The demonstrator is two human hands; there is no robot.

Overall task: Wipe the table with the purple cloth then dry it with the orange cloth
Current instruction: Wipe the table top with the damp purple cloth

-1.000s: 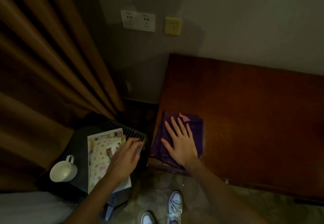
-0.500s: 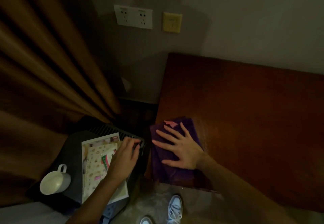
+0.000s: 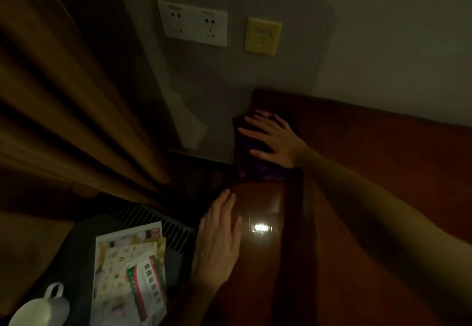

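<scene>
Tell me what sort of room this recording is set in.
Probably a hotel room or bedroom, dimly lit: heavy brown curtain, wall sockets, a polished wooden table, and a white cup on a dark side stand.

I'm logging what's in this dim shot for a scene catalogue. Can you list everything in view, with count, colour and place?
purple cloth: one, dark purple, at the table's far left corner, under the right hand
table: one, reddish-brown glossy wood, right half of the view, against the wall
curtain: one, brown, pleated, left side
wall sockets: two, white, on the wall above
switch plate: one, yellow, right of the sockets
side stand: one, dark, lower left
papers and packets: a small stack, pale with a red-green one on top, on the stand
cup: one, white, bottom left
right hand: flat, fingers spread, presses the cloth
left hand: flat, rests on the table's left edge
</scene>
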